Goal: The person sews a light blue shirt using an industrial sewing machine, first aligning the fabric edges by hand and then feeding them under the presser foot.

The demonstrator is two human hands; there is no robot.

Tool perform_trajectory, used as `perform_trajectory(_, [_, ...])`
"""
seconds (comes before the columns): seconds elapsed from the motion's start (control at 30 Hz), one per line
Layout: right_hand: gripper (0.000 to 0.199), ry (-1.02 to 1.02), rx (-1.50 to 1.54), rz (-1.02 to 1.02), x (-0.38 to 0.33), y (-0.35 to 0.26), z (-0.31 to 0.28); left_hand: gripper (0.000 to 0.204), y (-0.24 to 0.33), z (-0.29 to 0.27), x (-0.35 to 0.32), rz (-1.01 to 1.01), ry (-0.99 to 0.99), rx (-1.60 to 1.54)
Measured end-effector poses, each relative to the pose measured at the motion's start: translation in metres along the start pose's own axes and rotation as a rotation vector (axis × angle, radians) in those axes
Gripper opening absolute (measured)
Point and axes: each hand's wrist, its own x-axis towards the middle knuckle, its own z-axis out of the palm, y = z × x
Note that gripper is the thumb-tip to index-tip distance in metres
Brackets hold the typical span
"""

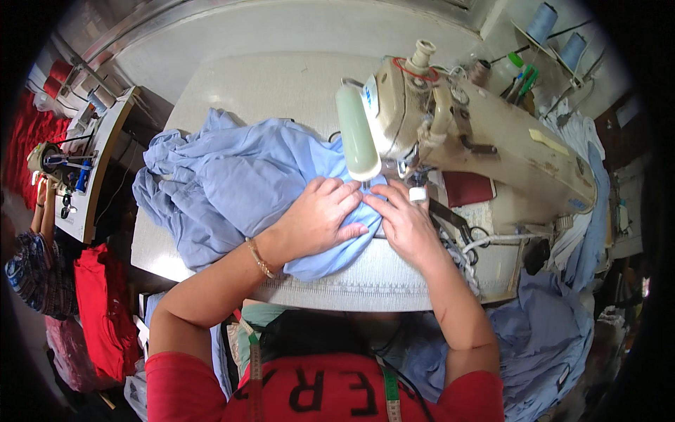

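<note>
The left hand (320, 214) lies flat with fingers spread on the light blue cloth (232, 183). The right hand (402, 219) presses flat on it too, fingers close together. The cloth is soft and crumpled, stretching leftward across the table (281, 88) from the cream sewing machine (464, 126).

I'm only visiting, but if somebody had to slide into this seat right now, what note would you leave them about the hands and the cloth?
Left hand: flat, fingers spread, pressing the light blue cotton fabric onto the white table.
Right hand: flat on the fabric's edge beside the needle area of the cream-coloured industrial sewing machine.
Fabric: bunched to the left of the machine, its near edge under both hands.
Done: cloth is lined up at the machine head.
Left: cannot tell how much seam is sewn; more blue garments are piled at the lower right.
</note>
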Motion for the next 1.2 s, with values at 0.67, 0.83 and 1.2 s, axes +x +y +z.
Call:
perform_trajectory(0.67, [0.044, 0.008, 0.143, -0.075, -0.012, -0.029, 0.0, 0.024, 0.052, -0.068, -0.045, -0.331, 0.025, -0.321])
perform_trajectory(0.83, [0.065, 0.087, 0.202, -0.104, -0.009, -0.031, 0.009, 0.026, 0.059, -0.073, -0.039, -0.25, -0.023, -0.37])
perform_trajectory(1.2, [0.032, 0.152, 0.077, -0.287, -0.043, -0.053, 0.006, 0.061, 0.062, -0.085, -0.086, -0.18, -0.054, 0.224])
